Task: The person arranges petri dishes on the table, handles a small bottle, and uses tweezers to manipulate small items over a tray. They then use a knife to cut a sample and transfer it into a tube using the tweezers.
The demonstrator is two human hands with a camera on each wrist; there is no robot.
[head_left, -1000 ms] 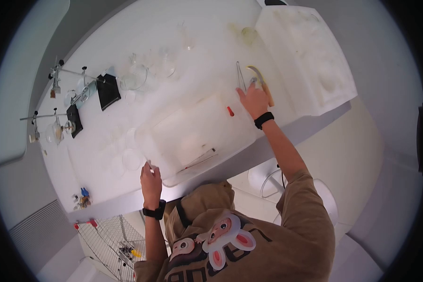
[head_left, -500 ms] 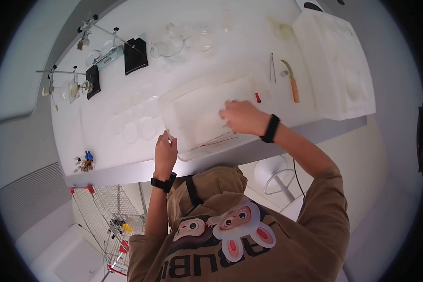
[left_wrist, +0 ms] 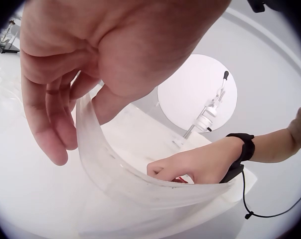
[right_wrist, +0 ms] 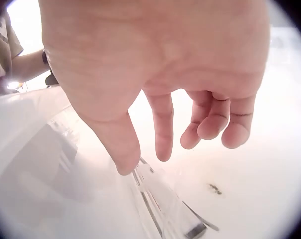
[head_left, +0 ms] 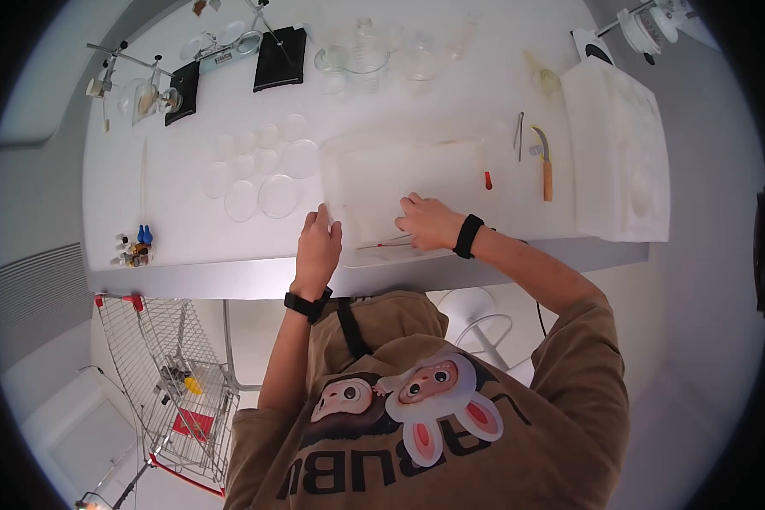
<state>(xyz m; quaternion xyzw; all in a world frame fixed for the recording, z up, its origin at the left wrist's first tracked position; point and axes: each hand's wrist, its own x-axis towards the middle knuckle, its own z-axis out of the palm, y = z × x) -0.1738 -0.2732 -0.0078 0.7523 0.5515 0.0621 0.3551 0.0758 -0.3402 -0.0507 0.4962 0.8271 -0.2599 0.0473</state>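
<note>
A translucent plastic tub [head_left: 336, 183] stands at the table's front edge. My left hand [head_left: 316, 253] grips its left rim; in the left wrist view the thumb lies inside the wall [left_wrist: 91, 132] and the fingers hang outside. Several thin rods [head_left: 381, 246], one with a red end, lie inside along the tub's front. Over them reaches my right hand [head_left: 433, 223], palm down. In the right wrist view its fingers point down, spread from the thumb [right_wrist: 124, 157], whose tip is right at the clear rods [right_wrist: 150, 199]. Nothing shows gripped between them.
Round clear dishes [head_left: 279, 196] lie left of the tub. On its right side are a red bulb [head_left: 488, 180], tweezers [head_left: 518, 136], a curved knife [head_left: 546, 174] and a white foam box [head_left: 616, 153]. Glassware [head_left: 353, 58] and black-based stands [head_left: 279, 59] are behind.
My right hand has moved from beside the curved knife, leftward and down into the tub by the rods. The left hand stays at the tub's left side. The head view has turned.
</note>
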